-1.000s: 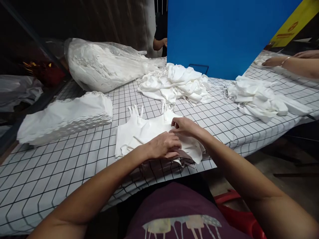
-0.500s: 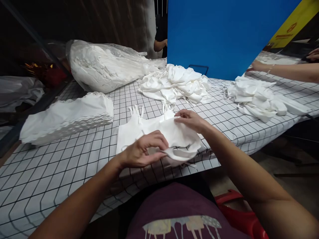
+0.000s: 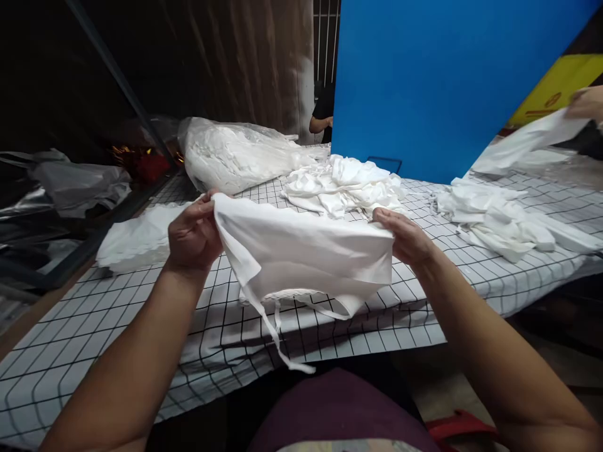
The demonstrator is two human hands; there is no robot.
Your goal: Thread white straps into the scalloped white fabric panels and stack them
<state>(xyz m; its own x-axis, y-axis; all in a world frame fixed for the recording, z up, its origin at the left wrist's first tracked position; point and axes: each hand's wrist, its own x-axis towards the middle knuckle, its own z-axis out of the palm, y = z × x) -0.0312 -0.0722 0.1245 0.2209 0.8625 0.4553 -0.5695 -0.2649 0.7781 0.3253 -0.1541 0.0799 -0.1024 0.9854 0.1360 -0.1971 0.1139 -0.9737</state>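
This looks like a small garment workshop, a place of piecework rather than a home. A long counter point(image 3: 117, 314) under a black-gridded white cover carries only white cloth. There is a loose heap of pieces point(image 3: 343, 185) at 12 o'clock and a second heap point(image 3: 494, 213) at 2 o'clock. A neat flat stack point(image 3: 136, 238) lies at 10 o'clock, with a clear plastic bag point(image 3: 230, 154) stuffed with more white cloth at 11 o'clock. A tie-string piece point(image 3: 306, 251) of the same cloth hangs between the left hand point(image 3: 193, 235) and the right hand point(image 3: 405, 238). A blue board point(image 3: 424, 81) stands on the counter at 1 o'clock. Others work here too: a co-worker's hand point(image 3: 584, 103) at 2 o'clock lifts a white piece point(image 3: 527, 141), and another person's arm point(image 3: 323, 122) shows at 12 o'clock.
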